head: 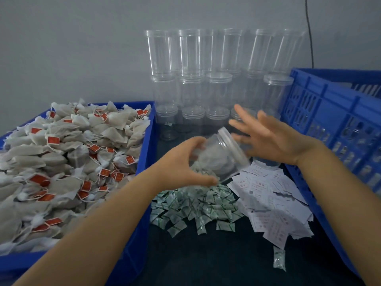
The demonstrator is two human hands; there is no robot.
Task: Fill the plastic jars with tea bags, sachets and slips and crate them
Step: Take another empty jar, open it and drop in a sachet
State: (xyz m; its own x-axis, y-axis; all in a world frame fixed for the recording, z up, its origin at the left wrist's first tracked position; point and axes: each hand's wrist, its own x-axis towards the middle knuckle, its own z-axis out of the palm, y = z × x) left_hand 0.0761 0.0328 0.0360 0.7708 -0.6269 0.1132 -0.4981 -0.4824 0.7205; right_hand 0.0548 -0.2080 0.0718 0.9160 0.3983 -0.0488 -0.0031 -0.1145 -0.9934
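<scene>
My left hand [181,164] grips a clear plastic jar [220,155] that is tilted with its lid end up and to the right; tea bags show through its wall. My right hand [266,135] hovers just right of the jar's lid with fingers spread and blurred, holding nothing. Below the jar lies a pile of green-and-white sachets [195,205], and to its right a heap of white printed slips [274,201]. Tea bags with red tags [68,159] fill the blue tray [144,153] on the left.
Stacks of empty clear jars [206,69] stand against the grey wall at the back. A tall blue slatted crate [329,112] lines the right side, with jars visible through its slats. One stray sachet [279,258] lies on the dark table surface near the front right.
</scene>
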